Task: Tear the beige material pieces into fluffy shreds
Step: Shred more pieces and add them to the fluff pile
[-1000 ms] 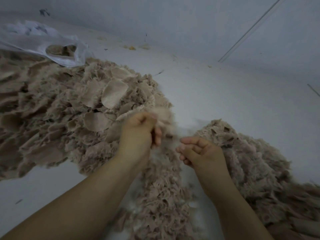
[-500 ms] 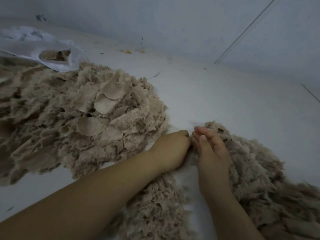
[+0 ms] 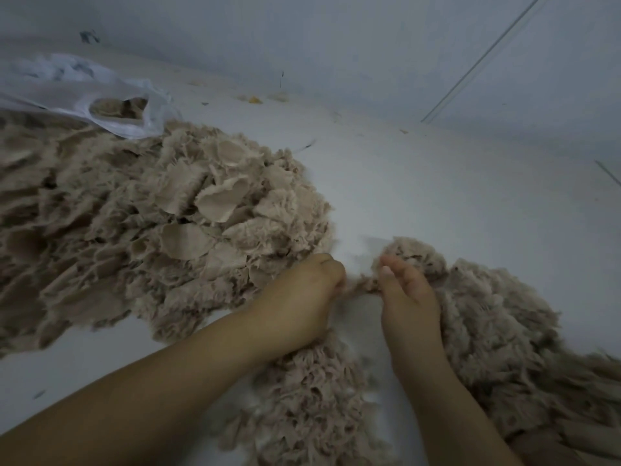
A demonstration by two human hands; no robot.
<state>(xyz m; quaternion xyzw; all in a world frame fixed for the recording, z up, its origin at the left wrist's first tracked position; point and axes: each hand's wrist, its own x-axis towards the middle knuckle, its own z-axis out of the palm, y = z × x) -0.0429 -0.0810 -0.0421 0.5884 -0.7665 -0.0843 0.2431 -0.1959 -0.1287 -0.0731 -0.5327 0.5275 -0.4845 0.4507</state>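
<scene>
Head camera looks down at both my hands in the lower middle of the frame, over a pale floor (image 3: 437, 203). My left hand (image 3: 302, 294) is curled into a fist, its grip closed tight on one end of a small beige piece (image 3: 361, 284) that stretches across the gap between the hands. My right hand (image 3: 408, 297) holds the other end, fingers (image 3: 391, 269) bent over it and pinching, knuckles turned toward the right of the frame. Both forearms come in from the bottom edge.

Left of center, filling most of the left half, lies a big heap of beige pieces (image 3: 174, 216), flat rounded scraps with frayed edges piled loosely. My left hand sits at that heap's lower right edge. To the right and running down to the bottom of the frame is a pile of fluffy shreds (image 3: 497, 324), finer and fuzzier, touching my right hand and wrist.

In the upper left a white plastic bag (image 3: 111, 105) lies on the top of the big heap, its handle hole showing more beige stuff inside. Along the wall (image 3: 336, 45) at the top of the frame sit a few small yellowish crumbs (image 3: 255, 99).
</scene>
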